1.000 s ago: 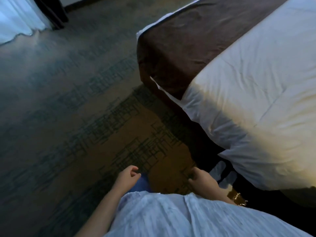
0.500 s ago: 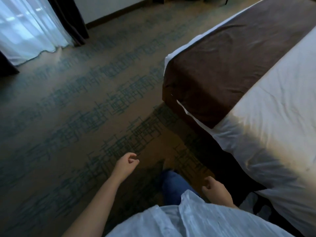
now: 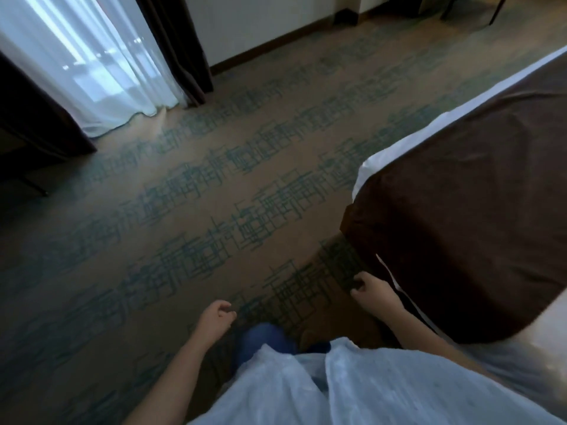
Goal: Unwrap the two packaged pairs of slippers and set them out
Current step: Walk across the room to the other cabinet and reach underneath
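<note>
Nearest the camera: pale shirt front (image 3: 352, 384), blue jeans knee (image 3: 264, 338) just past it. Left hand (image 3: 214, 320) hangs w/ fingers loosely curled, holding nothing. Right hand (image 3: 371, 291) likewise loosely curled and empty, just beside the bed corner, not touching it as far as I can tell.

Task status: no packaged slippers in view, no loose slippers or wrappers on the patterned carpet (image 3: 190, 210) either. So nothing visible as done; judging from this, both pairs are left to find, unwrap and set out, or they lie outside the view.

Further out: bed w/ brown runner (image 3: 460, 240) over white sheet, right side. Far left, sheer white curtain (image 3: 92, 62) btwn dark drapes (image 3: 175, 41); wall and baseboard at the far edge.

Vs earlier frames: view has swung up and left, so bed takes less of the pic, window and far wall more. Right hand has moved fwd and up from beside the hip; the pale items by the bed base 1 s ago are out of view now.
</note>
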Demonstrator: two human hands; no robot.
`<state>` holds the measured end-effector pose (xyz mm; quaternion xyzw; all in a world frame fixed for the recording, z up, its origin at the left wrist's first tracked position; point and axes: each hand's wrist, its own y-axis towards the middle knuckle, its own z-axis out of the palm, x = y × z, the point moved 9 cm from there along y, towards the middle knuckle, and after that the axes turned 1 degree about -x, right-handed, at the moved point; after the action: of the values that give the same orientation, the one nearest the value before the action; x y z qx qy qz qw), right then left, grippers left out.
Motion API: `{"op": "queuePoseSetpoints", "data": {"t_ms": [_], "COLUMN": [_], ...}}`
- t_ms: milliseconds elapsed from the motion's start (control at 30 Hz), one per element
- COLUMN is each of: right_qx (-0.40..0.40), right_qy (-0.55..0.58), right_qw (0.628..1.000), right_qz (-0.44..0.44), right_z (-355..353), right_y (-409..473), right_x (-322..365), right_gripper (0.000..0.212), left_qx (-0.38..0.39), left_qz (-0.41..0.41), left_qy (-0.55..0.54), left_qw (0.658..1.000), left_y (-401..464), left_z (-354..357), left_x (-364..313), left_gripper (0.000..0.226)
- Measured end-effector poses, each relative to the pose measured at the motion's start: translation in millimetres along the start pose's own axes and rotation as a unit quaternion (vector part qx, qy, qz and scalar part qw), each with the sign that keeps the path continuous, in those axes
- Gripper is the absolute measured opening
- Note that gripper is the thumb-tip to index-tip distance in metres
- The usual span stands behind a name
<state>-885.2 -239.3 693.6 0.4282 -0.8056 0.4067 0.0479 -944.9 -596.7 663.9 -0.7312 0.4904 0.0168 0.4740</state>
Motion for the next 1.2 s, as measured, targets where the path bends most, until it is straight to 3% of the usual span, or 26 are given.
{"op": "queuePoseSetpoints", "data": {"t_ms": [200,400,500,667,867,1000,1200], "right_qx": [0.028,-0.005,-0.007,-0.019,-0.019,-0.037,-0.085], "right_qy": [0.020,0.052,0.048,0.104,0.166,0.160,0.193], "right_qw": [0.999,0.998,0.995,0.982,0.961,0.966,0.964], "right_qz": [-0.006,0.037,0.083,0.159,0.222,0.197,0.164], "right_z": [-66,-106,-128,-166,-211,-278,-436], "right_y": [110,208,233,284,374,469,594], "right_x": [78,114,123,118,115,125,141], "right_gripper": [0.042,0.032,0.031,0.036,0.032,0.031,0.036], "left_qx": [-0.002,0.045,0.073,0.093,0.120,0.126,0.164], "left_qz": [-0.024,0.003,0.020,0.120,0.178,0.187,0.169], "left_qy": [-0.048,-0.026,0.026,0.078,0.060,0.076,0.154], "left_qw": [0.999,0.999,0.997,0.985,0.975,0.971,0.960], "left_y": [90,216,274,360,433,482,531], "left_z": [-13,-24,-49,-78,-59,-37,-9], "left_x": [-64,-167,-243,-413,-574,-655,-747], "left_gripper": [0.030,0.029,0.029,0.026,0.026,0.026,0.029]}}
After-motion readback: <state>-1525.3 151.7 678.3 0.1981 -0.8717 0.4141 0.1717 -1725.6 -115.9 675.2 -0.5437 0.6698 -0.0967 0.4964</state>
